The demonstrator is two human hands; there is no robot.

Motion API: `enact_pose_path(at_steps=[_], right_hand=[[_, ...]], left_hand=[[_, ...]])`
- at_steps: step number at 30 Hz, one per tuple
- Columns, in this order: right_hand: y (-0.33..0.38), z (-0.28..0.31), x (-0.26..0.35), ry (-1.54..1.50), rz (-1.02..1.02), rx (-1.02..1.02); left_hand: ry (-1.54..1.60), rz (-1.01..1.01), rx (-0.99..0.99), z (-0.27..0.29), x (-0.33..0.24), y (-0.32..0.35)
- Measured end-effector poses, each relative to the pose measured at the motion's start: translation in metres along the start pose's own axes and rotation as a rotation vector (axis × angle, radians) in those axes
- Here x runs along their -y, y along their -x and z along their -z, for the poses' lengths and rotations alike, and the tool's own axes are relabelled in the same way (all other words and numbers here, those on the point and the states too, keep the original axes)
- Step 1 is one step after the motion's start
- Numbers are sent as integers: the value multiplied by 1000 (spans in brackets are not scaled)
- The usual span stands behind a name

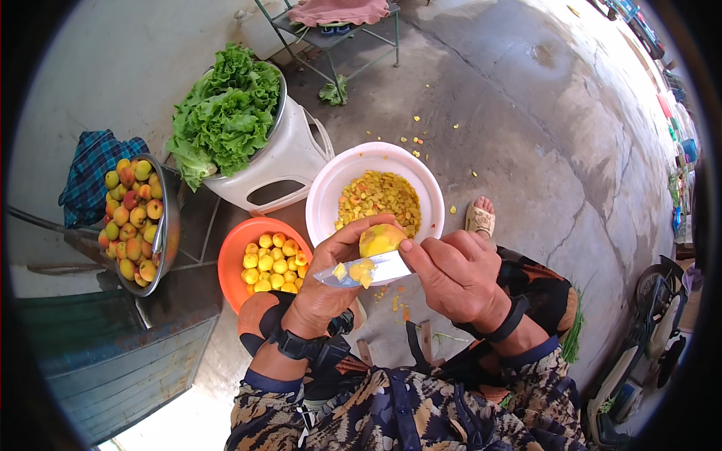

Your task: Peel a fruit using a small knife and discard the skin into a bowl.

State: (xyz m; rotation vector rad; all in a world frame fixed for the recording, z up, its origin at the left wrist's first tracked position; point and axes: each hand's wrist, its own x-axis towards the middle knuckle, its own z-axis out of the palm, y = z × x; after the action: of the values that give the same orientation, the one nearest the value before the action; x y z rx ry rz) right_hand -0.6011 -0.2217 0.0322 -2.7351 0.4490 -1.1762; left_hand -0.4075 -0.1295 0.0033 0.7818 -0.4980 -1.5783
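My left hand (322, 279) is wrapped round a yellow peach (380, 239), holding it above the pale pink basin. In my right hand (462, 282) is a knife (391, 264) with a wide, shiny blade. The blade lies just below the peach and points left, with bits of yellow peel or flesh stuck to it. My fingers hide its handle. Under my hands, the pale pink basin (321, 188) holds a heap of small yellow pieces (380, 197). To its left, an orange basin (232, 252) contains several peeled yellow peaches (274, 263).
At the far left, a metal bowl (171, 218) is full of unpeeled red-and-yellow peaches (134, 214), beside a blue checked cloth (94, 169). Leafy lettuce (229, 105) fills a bowl on a white plastic stool (282, 165). A metal-framed chair (331, 41) stands beyond. Scraps dot the concrete floor.
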Motion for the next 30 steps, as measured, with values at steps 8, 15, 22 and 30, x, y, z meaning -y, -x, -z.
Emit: enact_pose_path(at_steps=[8,15,22,30], right_hand=[[7,-12,-17,52,-117,-51],[2,1,-1,-27,-43,-41],[4,-6,-4,34,-1,-13],[0,-3,-23,-80,-311,-107]], left_hand=[[37,41,43,5,2,7],[-18,-67,22,5,3,-3],[-199,-137,-20,2,-2,0],[-34,-117,-39,-4,-10,0]])
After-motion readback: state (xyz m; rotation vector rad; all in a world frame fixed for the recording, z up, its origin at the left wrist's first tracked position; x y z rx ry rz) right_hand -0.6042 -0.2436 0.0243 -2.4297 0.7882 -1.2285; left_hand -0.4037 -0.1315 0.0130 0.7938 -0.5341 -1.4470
